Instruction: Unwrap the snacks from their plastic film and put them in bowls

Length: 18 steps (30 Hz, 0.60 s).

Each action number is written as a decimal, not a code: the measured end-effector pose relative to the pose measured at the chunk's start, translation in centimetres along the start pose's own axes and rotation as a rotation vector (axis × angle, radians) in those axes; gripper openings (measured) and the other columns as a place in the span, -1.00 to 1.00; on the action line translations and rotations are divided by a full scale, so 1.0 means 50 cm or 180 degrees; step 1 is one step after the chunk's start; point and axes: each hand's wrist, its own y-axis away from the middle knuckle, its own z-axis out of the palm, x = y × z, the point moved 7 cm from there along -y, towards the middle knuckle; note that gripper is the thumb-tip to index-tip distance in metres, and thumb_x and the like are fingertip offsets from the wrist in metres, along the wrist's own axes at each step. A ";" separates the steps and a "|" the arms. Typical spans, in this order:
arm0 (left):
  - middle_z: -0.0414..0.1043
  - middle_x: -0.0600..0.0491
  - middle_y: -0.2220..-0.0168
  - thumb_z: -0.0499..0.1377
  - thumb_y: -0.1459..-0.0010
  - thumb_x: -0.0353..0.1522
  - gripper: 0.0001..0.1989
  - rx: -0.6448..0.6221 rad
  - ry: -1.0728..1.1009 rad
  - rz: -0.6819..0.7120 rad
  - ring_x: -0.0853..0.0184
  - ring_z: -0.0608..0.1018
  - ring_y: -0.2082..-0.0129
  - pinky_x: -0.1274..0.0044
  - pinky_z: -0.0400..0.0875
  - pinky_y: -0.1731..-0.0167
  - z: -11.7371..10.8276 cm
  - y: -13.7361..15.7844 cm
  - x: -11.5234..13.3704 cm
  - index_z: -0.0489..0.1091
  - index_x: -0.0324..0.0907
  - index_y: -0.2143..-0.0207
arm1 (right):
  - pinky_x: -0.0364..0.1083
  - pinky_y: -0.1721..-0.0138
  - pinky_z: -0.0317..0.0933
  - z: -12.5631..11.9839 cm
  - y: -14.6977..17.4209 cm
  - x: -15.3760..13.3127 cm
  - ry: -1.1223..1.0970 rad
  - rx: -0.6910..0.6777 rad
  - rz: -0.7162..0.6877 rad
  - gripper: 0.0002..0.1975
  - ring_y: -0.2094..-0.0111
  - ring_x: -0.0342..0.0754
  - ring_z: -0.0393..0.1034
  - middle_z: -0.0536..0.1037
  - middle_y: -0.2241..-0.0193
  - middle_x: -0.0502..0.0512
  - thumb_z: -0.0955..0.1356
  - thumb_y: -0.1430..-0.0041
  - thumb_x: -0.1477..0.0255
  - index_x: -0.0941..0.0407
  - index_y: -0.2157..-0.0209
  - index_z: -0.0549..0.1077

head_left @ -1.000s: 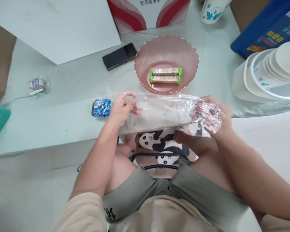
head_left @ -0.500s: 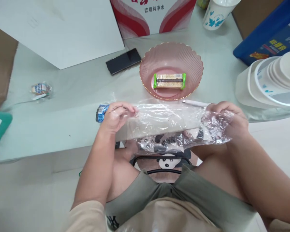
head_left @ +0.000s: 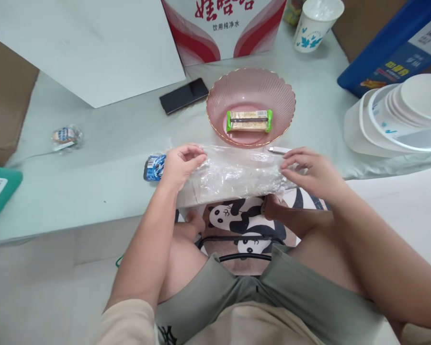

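Note:
A clear plastic bag (head_left: 233, 175) lies spread over the table's front edge, crinkled and shiny. My left hand (head_left: 182, 165) pinches its left end between thumb and fingers. At the right end, my right hand (head_left: 309, 172) has its fingers apart, with the tips at the plastic; whether they touch it is hard to tell. Beside my left hand is a blue-labelled packet (head_left: 153, 167), partly covered by the hand. Behind the bag stands a pink ribbed bowl (head_left: 283, 103) with a green-ended wrapped snack bar (head_left: 249, 121) in it. A slim white object (head_left: 277, 150) lies between bowl and right hand.
A black phone (head_left: 184, 96) lies left of the bowl, near a large white box (head_left: 104, 43). A small wrapped snack (head_left: 66, 136) and a green container (head_left: 2, 191) are leftward. White tubs (head_left: 359, 124), a blue package (head_left: 377, 52) and a paper cup (head_left: 316, 26) stand rightward.
The bag was held up and bunched in my right hand; it now lies lower and flatter on the table. My right hand has moved left and loosened. My left hand has shifted slightly right.

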 end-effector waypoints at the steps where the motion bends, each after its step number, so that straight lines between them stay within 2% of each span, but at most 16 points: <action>1: 0.55 -0.04 0.14 0.48 0.19 -0.34 -0.67 -0.0127 -0.0012 -0.0034 0.30 0.62 0.20 0.55 0.51 0.32 0.004 0.002 -0.004 0.56 -0.22 0.30 | 0.18 0.02 0.41 0.003 0.004 -0.001 0.0166 -0.0008 -0.0169 -0.83 0.08 0.15 0.52 0.56 0.08 0.19 0.38 -0.10 0.30 0.03 0.31 0.60; 3: 0.46 -0.12 -0.10 0.48 0.17 -0.32 -0.49 -0.0360 -0.0121 -0.0035 0.18 0.61 0.04 0.49 0.57 0.27 0.008 0.003 -0.011 0.53 -0.18 0.10 | 0.25 -0.10 0.33 0.011 0.012 0.002 0.0533 -0.0068 -0.0460 -0.74 -0.07 0.22 0.45 0.50 -0.02 0.23 0.35 -0.10 0.38 0.02 0.17 0.58; 5: 0.27 -0.17 -0.30 0.48 0.14 -0.29 -0.35 -0.0495 -0.0264 0.0099 0.11 0.59 -0.04 0.40 0.60 0.15 0.006 0.003 -0.014 0.47 -0.15 -0.06 | 0.32 -0.16 0.25 0.020 0.022 0.004 0.0915 -0.0164 -0.0663 -0.62 -0.17 0.28 0.36 0.42 -0.12 0.27 0.34 -0.09 0.45 0.00 0.03 0.54; 7: 0.08 -0.18 -0.41 0.49 0.14 -0.28 -0.23 -0.0557 -0.0380 0.0244 0.08 0.59 -0.07 0.29 0.58 0.00 0.000 0.000 -0.017 0.40 -0.10 -0.17 | 0.38 -0.15 0.21 0.028 0.032 -0.002 0.1209 -0.0240 -0.0799 -0.53 -0.21 0.34 0.29 0.34 -0.21 0.30 0.34 -0.10 0.45 -0.01 -0.09 0.48; 9: -0.05 -0.18 -0.47 0.49 0.13 -0.30 -0.14 -0.0616 -0.0447 0.0277 0.05 0.58 -0.09 0.24 0.56 -0.06 -0.004 -0.003 -0.023 0.33 -0.04 -0.26 | 0.39 -0.13 0.18 0.030 0.040 -0.019 0.1309 -0.0179 -0.0932 -0.49 -0.23 0.38 0.25 0.31 -0.26 0.31 0.36 -0.15 0.39 -0.03 -0.16 0.41; 13: -0.27 -0.15 -0.53 0.47 0.10 -0.34 -0.04 -0.0774 -0.0519 0.0245 -0.04 0.54 -0.16 0.19 0.55 -0.06 -0.008 -0.006 -0.036 0.21 0.06 -0.35 | 0.25 -0.10 0.20 0.035 0.043 -0.062 0.1198 0.0053 -0.1213 -0.63 -0.16 0.28 0.32 0.42 -0.19 0.25 0.35 -0.27 0.28 -0.01 -0.10 0.42; 16: -0.37 -0.14 -0.54 0.48 0.11 -0.36 0.02 -0.0944 -0.0564 0.0145 -0.12 0.51 -0.19 0.16 0.58 -0.02 -0.011 -0.006 -0.047 0.16 0.11 -0.39 | 0.17 -0.03 0.19 0.058 0.030 -0.062 0.1336 -0.0180 -0.1246 -0.70 -0.09 0.23 0.38 0.55 -0.06 0.19 0.33 -0.29 0.31 0.00 -0.03 0.47; 18: -0.40 -0.14 -0.55 0.50 0.13 -0.34 0.05 -0.1036 -0.0556 0.0098 -0.17 0.50 -0.20 0.14 0.59 0.01 -0.015 -0.006 -0.054 0.14 0.13 -0.40 | 0.15 0.00 0.18 0.068 0.021 -0.050 0.1439 -0.0354 -0.1183 -0.80 -0.02 0.19 0.42 0.61 0.06 0.14 0.32 -0.30 0.33 0.00 0.09 0.53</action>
